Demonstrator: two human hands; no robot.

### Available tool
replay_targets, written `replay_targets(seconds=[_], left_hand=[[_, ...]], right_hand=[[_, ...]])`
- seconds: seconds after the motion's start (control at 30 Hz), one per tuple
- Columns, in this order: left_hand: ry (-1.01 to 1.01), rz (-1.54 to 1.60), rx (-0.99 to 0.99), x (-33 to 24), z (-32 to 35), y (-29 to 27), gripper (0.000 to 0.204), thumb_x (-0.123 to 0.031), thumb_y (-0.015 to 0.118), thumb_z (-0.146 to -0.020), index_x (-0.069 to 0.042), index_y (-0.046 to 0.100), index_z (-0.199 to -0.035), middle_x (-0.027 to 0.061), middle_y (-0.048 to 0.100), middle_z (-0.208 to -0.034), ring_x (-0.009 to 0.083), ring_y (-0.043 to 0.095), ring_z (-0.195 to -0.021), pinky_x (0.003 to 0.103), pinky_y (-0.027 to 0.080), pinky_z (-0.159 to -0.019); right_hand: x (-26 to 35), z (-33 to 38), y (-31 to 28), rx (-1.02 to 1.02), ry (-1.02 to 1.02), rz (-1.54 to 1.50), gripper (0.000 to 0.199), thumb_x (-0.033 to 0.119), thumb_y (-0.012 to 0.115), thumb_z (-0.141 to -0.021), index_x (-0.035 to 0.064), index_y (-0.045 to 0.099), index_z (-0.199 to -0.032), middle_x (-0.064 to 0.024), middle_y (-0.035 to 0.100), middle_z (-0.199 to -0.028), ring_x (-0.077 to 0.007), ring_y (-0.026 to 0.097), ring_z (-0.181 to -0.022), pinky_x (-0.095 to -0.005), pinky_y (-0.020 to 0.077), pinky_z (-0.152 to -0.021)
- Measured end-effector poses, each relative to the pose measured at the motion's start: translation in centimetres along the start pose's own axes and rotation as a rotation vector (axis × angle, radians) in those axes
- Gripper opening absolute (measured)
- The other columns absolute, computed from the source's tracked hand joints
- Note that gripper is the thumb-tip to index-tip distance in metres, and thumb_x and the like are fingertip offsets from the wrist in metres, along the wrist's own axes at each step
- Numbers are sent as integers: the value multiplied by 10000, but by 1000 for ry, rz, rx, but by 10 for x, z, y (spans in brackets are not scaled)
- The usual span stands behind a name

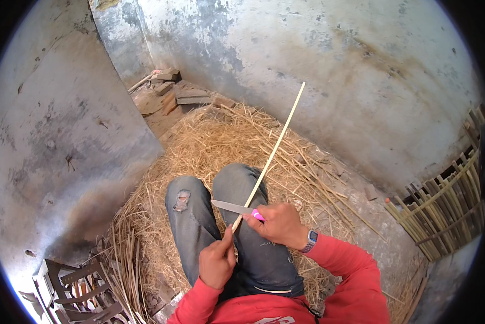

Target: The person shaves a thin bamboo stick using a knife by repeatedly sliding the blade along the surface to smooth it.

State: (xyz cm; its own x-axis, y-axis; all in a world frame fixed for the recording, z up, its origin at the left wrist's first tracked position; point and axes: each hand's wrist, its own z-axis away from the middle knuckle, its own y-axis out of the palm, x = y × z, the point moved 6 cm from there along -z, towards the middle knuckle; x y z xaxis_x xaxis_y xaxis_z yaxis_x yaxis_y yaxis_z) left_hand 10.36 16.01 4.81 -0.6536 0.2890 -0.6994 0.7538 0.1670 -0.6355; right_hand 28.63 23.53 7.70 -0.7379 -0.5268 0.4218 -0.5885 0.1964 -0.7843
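Observation:
A long, thin pale strip, apparently split bamboo [277,143], slants from my lap up toward the far wall. Its near end is pinched in my left hand [217,263], above my thighs. My right hand [279,224] is closed round the pink handle of a knife [232,207]. The blade points left and lies across the strip, just beyond my left fingertips. Both hands are over my grey jeans [191,227], which have a tear at the left knee.
Straw-like shavings [210,135] cover the floor round my legs. Long strips [320,186] lie at the right, more [126,275] at the left. A slatted bamboo panel [442,210] leans at the right wall. Bricks [191,96] sit in the far corner; a dark frame [83,286] stands lower left.

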Motion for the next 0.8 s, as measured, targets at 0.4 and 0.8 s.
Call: replay_targets(seconds=[0.4, 0.8], left_hand=[[3, -25, 16, 4, 17, -8, 442, 79, 662, -878, 9, 694, -1313, 185, 598, -707, 302, 622, -588, 392, 490, -592], [24, -39, 5, 17, 51, -27, 508, 64, 660, -860, -42, 686, -1356, 158, 583, -682, 321, 615, -578, 423, 490, -570]], right_hand=[[-1, 3, 6, -38, -49, 33, 550, 547, 673, -962, 110, 609, -632, -123, 580, -530, -327, 633, -479, -452, 477, -428], [-4, 1, 3, -165, -143, 116, 494, 535, 701, -942, 143, 641, -648, -75, 565, -507, -273, 613, -445, -406, 472, -409]])
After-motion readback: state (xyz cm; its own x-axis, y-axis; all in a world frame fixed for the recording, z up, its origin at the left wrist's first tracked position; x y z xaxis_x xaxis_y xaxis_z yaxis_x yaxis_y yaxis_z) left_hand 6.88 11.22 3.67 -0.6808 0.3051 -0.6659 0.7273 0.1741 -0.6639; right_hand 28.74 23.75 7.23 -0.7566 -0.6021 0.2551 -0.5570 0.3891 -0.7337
